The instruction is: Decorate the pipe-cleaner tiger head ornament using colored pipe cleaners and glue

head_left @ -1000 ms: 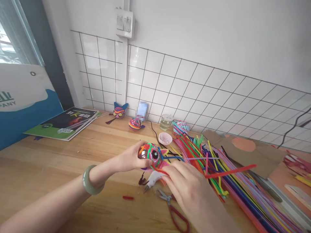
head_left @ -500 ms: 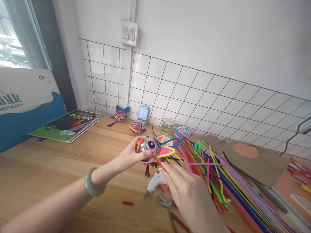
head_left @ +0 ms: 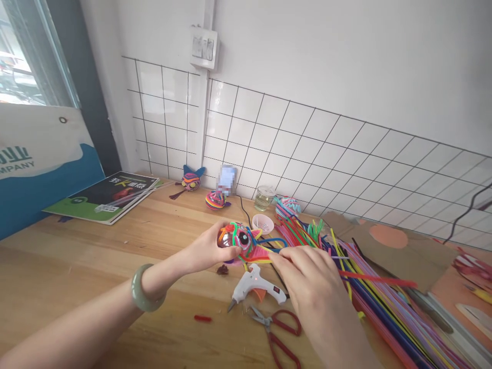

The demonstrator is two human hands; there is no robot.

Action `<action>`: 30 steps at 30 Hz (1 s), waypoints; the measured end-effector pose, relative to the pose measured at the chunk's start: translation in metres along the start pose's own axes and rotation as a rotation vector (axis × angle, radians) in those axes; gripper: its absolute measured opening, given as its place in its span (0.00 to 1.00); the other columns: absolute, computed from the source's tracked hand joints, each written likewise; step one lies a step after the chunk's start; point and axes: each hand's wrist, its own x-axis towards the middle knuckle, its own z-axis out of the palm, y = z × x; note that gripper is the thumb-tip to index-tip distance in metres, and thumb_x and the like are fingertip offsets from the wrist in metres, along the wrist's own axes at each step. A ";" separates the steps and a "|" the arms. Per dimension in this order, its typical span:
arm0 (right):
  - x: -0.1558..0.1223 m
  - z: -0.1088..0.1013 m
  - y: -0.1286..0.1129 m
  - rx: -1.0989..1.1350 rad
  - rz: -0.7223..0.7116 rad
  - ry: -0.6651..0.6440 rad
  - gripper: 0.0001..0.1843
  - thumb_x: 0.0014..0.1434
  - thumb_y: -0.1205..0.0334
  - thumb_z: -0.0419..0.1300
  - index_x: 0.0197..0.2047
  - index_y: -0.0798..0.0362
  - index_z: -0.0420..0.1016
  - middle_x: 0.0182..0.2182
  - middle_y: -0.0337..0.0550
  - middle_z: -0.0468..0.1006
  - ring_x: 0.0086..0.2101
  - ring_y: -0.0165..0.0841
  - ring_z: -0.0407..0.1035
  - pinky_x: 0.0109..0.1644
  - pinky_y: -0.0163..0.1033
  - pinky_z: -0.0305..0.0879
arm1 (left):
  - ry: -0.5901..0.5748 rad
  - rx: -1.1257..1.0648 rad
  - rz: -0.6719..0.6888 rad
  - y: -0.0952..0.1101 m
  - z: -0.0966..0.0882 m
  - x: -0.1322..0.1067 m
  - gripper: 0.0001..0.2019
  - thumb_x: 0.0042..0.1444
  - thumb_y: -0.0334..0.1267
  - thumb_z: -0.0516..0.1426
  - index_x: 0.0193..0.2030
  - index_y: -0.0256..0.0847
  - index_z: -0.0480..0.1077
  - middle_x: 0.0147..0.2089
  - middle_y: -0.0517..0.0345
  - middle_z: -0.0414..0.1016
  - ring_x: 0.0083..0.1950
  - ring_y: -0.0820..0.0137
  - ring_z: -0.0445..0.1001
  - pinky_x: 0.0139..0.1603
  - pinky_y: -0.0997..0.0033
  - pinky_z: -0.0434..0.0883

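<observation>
My left hand (head_left: 215, 247) is closed around a round ornament (head_left: 242, 239) covered in coloured pipe cleaners, with a black-and-white eye and pink, yellow-edged ears. My right hand (head_left: 307, 279) pinches a red pipe cleaner (head_left: 378, 279) against the lower ear; its long end sticks out to the right behind the hand. Below the ornament lies a white hot glue gun (head_left: 255, 284) with its nozzle pointing down left. Red-handled scissors (head_left: 274, 328) lie open nearer to me. A short red pipe cleaner piece (head_left: 202, 319) rests left of them.
Bundles of pipe cleaners (head_left: 380, 307) cover the right side. Behind stand a small pink bowl (head_left: 263, 224), a glass jar (head_left: 264, 199), a phone (head_left: 226, 179) and finished ornaments (head_left: 191, 178). Magazines (head_left: 111, 197) lie at the left. Cardboard (head_left: 403, 261) leans near the wall grid.
My right hand has moved right and slightly up along the ear, with the red pipe cleaner now lying along its lower edge. The ornament has turned a little, uncovering the bowl and the glue gun's handle.
</observation>
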 end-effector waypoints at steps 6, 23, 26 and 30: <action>0.005 0.002 0.002 0.056 -0.051 -0.084 0.14 0.62 0.75 0.52 0.41 0.51 0.77 0.35 0.44 0.76 0.42 0.40 0.67 0.59 0.59 0.54 | -0.302 0.007 -0.094 0.019 0.001 -0.010 0.22 0.47 0.42 0.63 0.48 0.38 0.66 0.41 0.57 0.75 0.43 0.65 0.73 0.41 0.69 0.71; 0.004 0.006 0.004 0.125 -0.070 -0.043 0.10 0.63 0.73 0.55 0.41 0.55 0.78 0.35 0.47 0.74 0.39 0.39 0.66 0.51 0.53 0.63 | -0.424 -0.107 -0.077 0.013 0.001 -0.009 0.24 0.49 0.46 0.62 0.51 0.39 0.67 0.51 0.53 0.75 0.53 0.59 0.71 0.52 0.64 0.69; 0.003 0.003 0.003 0.123 -0.089 -0.025 0.11 0.63 0.73 0.54 0.42 0.57 0.77 0.36 0.49 0.74 0.40 0.40 0.66 0.50 0.53 0.64 | -0.342 -0.042 -0.132 0.010 0.000 -0.007 0.24 0.47 0.48 0.63 0.49 0.38 0.67 0.49 0.52 0.75 0.52 0.58 0.72 0.49 0.64 0.70; 0.001 -0.005 -0.001 0.101 -0.105 0.010 0.13 0.64 0.75 0.52 0.42 0.58 0.77 0.34 0.49 0.75 0.39 0.41 0.67 0.48 0.53 0.64 | -0.285 -0.053 -0.086 0.011 0.001 -0.005 0.23 0.48 0.46 0.63 0.49 0.39 0.67 0.46 0.53 0.76 0.49 0.59 0.73 0.46 0.65 0.70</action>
